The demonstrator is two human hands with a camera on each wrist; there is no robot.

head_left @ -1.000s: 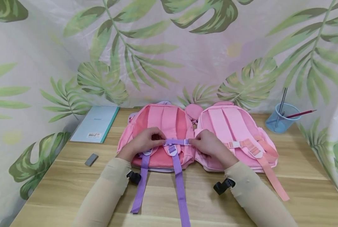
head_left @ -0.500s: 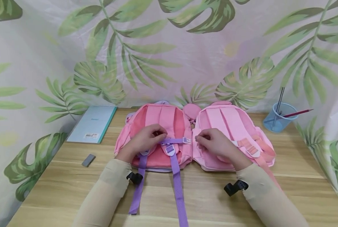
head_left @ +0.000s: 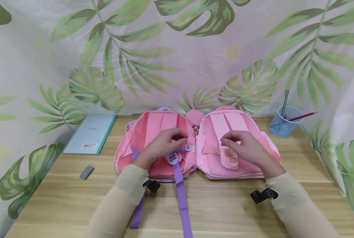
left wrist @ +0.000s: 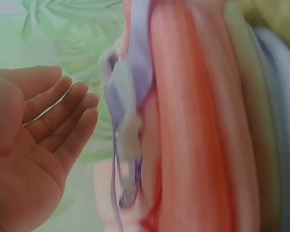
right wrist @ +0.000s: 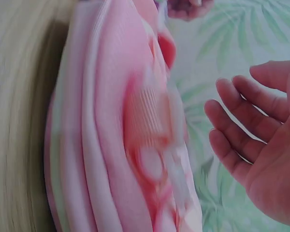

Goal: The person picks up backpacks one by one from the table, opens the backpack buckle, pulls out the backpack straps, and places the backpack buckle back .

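My left hand [head_left: 165, 142] hovers above the left backpack [head_left: 186, 165], which is coral pink with purple straps. Its fingers are loosely bent with nothing between them, as the palm in the left wrist view [left wrist: 43, 125] confirms. By the fingertips lies a purple strap [head_left: 180, 148] ending in a white buckle [head_left: 190, 148]. My right hand [head_left: 245, 144] is over the lighter pink right backpack [head_left: 206, 165], its relaxed fingers apart from the bag in the right wrist view. Below it lies a shoulder strap [head_left: 229, 158] with a coral webbing piece; the hand hides other straps.
A blue notebook [head_left: 90, 134] and a grey eraser [head_left: 87, 172] lie on the left of the wooden table [head_left: 218, 208]. At the back right stands a blue mesh pen cup [head_left: 285, 124] with pencils. Loose purple webbing [head_left: 181, 201] trails toward the front.
My right hand has let go of the white buckle and moved right over the other backpack. My left hand has come off the purple strap. The view has shifted slightly right.
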